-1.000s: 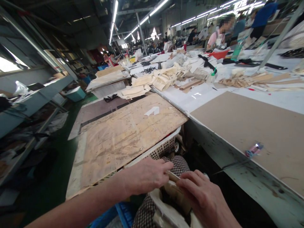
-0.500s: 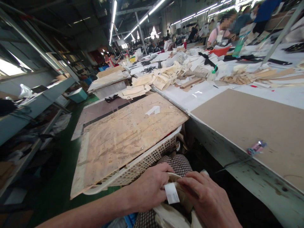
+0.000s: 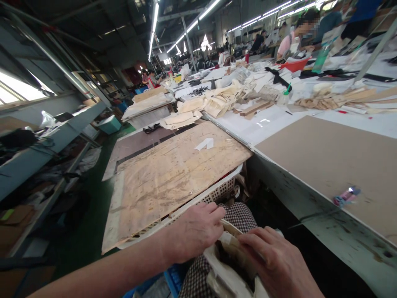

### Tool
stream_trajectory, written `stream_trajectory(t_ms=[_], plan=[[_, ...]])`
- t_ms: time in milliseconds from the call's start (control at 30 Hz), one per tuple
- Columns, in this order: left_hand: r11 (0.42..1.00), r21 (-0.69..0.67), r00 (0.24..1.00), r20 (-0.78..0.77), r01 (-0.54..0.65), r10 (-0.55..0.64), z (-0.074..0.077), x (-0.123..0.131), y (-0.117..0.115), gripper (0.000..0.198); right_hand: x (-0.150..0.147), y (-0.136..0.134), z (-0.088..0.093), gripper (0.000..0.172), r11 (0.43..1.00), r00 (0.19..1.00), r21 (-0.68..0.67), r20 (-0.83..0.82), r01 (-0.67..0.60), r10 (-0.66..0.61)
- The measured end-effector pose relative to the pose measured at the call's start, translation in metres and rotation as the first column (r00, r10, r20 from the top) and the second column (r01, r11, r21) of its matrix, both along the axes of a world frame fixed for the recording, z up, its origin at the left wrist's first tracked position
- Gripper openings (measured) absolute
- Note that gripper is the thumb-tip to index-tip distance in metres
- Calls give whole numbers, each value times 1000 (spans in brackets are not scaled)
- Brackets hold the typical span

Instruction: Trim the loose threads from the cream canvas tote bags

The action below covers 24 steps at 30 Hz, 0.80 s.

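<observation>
A cream, pouch-like sewn piece (image 3: 221,270) with an open, dark inside lies over my lap, on checked cloth (image 3: 198,277). My left hand (image 3: 198,227) has its fingers closed on the far left part of its rim. Along the right side of the same rim, the fingers of my right hand (image 3: 274,254) are wrapped over the edge. The lower part of the piece runs out of view at the bottom, and my thumbs are mostly hidden.
A worn wooden board (image 3: 173,178) lies on a white plastic basket (image 3: 223,187) ahead. To the right is a table with a brown sheet (image 3: 335,161) and a small pinkish tool (image 3: 347,195). Cream pieces (image 3: 220,101) are heaped farther back. Another person (image 3: 288,43) works far right.
The white label that stood out between my hands no longer shows plainly. My left hand has shifted slightly up over the rim, and the view has turned a little left.
</observation>
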State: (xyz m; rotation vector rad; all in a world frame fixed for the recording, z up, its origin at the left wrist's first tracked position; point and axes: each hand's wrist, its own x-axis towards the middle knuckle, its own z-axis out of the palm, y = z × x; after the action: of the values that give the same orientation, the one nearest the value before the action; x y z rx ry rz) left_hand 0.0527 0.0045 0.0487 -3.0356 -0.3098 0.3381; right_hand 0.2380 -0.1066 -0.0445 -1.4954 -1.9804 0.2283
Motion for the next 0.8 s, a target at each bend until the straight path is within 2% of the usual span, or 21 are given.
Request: stream_trajectory(t_ms=[133,233,333,400,467,533,667,800], plan=[[998,39,998,-30,-49,50,-6,-2,-6,3,-2,3,2,37,1000,999,24,37,3,-4],[993,-11,993,-20,-120,120,-11,-5,-11,4,-2,1,-4,33,1000,999,-6,26,30,-30],[957,-173,972,-12,-233,235,-14,-9,-15,5,-1,-2,-11,19,997,1000,-82,25,12,-10],[900,-343,957,16,-268,291,-16,-11,-18,9,0,-4,-12,14,993,1000,-119,31,1,2],[830,-500,947,60,-246,317,-18,-13,-21,13,1,-6,-12,13,992,1000,-127,28,3,0],[777,-596,940,105,-202,324,-18,-13,-24,15,1,-7,-11,14,992,1000,-126,20,14,-12],[765,-635,936,193,-109,293,-13,-12,-27,11,4,-8,-8,16,991,1000,-133,-8,27,-29],[739,-651,888,223,-171,401,-11,-10,-22,10,8,-7,-6,26,995,996,-93,-80,26,-33]])
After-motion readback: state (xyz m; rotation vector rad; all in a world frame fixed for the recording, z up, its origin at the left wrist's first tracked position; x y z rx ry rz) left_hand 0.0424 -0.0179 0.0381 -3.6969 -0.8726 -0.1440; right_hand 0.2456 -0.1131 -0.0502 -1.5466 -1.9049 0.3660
